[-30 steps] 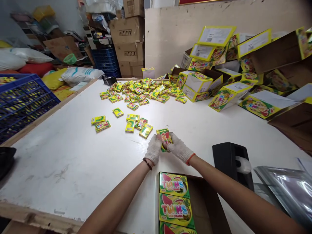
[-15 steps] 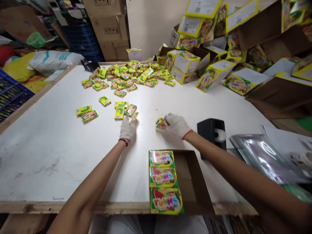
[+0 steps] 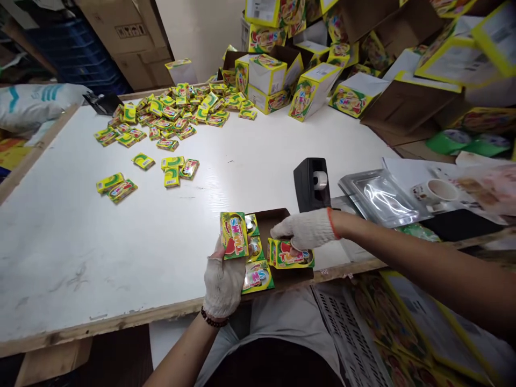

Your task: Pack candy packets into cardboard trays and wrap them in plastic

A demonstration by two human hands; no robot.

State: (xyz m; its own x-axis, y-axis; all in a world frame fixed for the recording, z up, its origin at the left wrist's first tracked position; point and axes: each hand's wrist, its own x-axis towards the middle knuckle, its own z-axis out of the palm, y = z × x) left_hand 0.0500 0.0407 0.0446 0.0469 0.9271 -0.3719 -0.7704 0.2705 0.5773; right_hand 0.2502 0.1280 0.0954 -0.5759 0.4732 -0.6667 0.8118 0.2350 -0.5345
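Note:
My left hand (image 3: pixel 223 285), in a white knit glove, grips a small yellow-green candy box (image 3: pixel 234 235) marked TWINS, tilted on end above the left side of an open brown carton (image 3: pixel 274 215). My right hand (image 3: pixel 304 232), gloved too, holds another candy box (image 3: pixel 293 257) over the carton's right half, fingers on its top and far side. Inside the carton, along its left side, lies a column of the same boxes (image 3: pixel 258 277), partly covered by the left hand's box. The carton sits at the table's front edge.
Loose candy boxes (image 3: pixel 171 110) are heaped at the back of the white table (image 3: pixel 100 252), with several nearer. A black tape dispenser (image 3: pixel 312 185) stands beyond the carton. Display boxes (image 3: pixel 314 88) pile up at the back right. A clear plastic pack (image 3: pixel 382 196) and a cup (image 3: pixel 439 193) lie right.
Both hands have come back from the middle of the table to the carton, each with a candy box. The view has shifted right and down.

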